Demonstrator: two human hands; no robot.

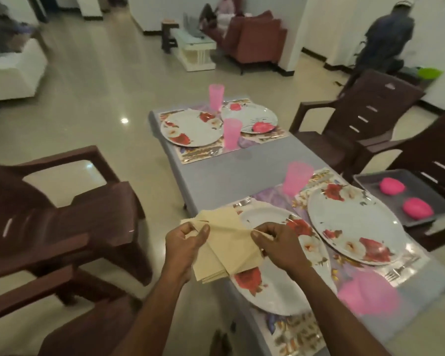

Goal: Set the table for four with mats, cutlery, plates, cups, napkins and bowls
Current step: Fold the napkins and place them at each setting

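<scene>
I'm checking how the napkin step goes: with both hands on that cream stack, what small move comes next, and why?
Probably peel the top napkin free: the right hand pinches one sheet's edge while the left hand holds the napkin stack over the near plate, which has no napkin yet.

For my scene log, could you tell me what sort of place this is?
Most likely a home's open living and dining room: a low table set with floral plates, brown plastic armchairs around it, and a sofa behind.

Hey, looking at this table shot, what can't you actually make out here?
Head view:
- Napkin stack: count unclear, sheets overlap, left hand and right hand cover parts.
- Nearest pink cup: blurred.
- Near plate: partly hidden by napkins and right hand.
- Far cutlery: too small.
</scene>
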